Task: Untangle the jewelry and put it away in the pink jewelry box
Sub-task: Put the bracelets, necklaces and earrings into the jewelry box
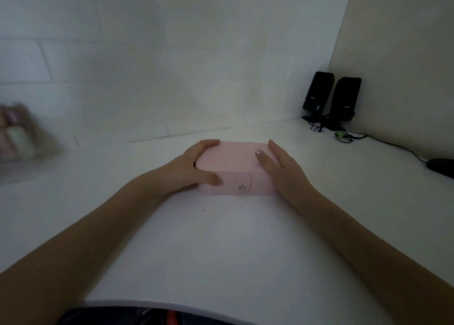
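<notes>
**Both hands on the closed pink box**

Far to the left, a blurred object (16, 133) with pinkish and pale patches sits on the white table (221, 246) against the wall; it is too smeared to identify.

Moving toward the middle, the left hand (189, 167) reaches in over the tabletop and grips the left end of the pink jewelry box (233, 162). Its fingers curl over the far top corner, while the thumb (211, 178) lies along the front face, so the hand is clamped on that end of the box.

At centre, the box rests flat on the table, between the two hands, with its lid down. A strap tab (242, 181) hangs over the front face, and a round metal snap (242, 188) sits on it. No jewelry shows anywhere outside the box.

On the other side, the right hand (280, 167) presses against the right end of the box. Its fingers are together and stretched along the far right edge, and the thumb (261, 155) lies on the lid, its nail catching the light.

Further right, in the corner where the walls meet, two black speakers (331, 96) stand upright just beside each other. A tangle of cables (344, 134) lies at their feet, one lead running along the table to a dark object (441, 166) at the right edge.
</notes>
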Demonstrator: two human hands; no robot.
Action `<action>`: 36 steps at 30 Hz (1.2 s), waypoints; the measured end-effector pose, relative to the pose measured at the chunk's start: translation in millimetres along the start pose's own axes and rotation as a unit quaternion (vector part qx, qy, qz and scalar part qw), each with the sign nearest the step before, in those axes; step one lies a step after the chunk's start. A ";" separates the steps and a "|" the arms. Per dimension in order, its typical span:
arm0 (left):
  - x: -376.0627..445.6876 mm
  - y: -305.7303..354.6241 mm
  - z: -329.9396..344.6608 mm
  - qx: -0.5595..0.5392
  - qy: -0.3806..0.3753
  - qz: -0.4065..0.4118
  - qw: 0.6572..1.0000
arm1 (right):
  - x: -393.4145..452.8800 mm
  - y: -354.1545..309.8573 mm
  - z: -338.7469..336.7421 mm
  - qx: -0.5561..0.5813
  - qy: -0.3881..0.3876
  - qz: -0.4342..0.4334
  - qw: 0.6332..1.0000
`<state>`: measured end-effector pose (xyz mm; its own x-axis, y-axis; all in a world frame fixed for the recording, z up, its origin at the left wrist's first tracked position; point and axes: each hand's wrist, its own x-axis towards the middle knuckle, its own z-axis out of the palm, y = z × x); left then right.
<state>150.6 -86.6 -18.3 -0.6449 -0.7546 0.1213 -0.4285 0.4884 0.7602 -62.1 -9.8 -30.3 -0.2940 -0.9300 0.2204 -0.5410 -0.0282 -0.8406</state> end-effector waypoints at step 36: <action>-112.0 -116.6 -133.8 0.458 0.231 -0.035 0.858 | 45.5 -98.8 221.7 -0.030 -0.144 -0.261 0.954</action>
<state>357.5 -117.6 -35.1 -0.3690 -0.7854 0.4970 -0.9095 0.4153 -0.0189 152.7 -130.6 -46.9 0.2519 -0.8571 0.4493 -0.6009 -0.5025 -0.6216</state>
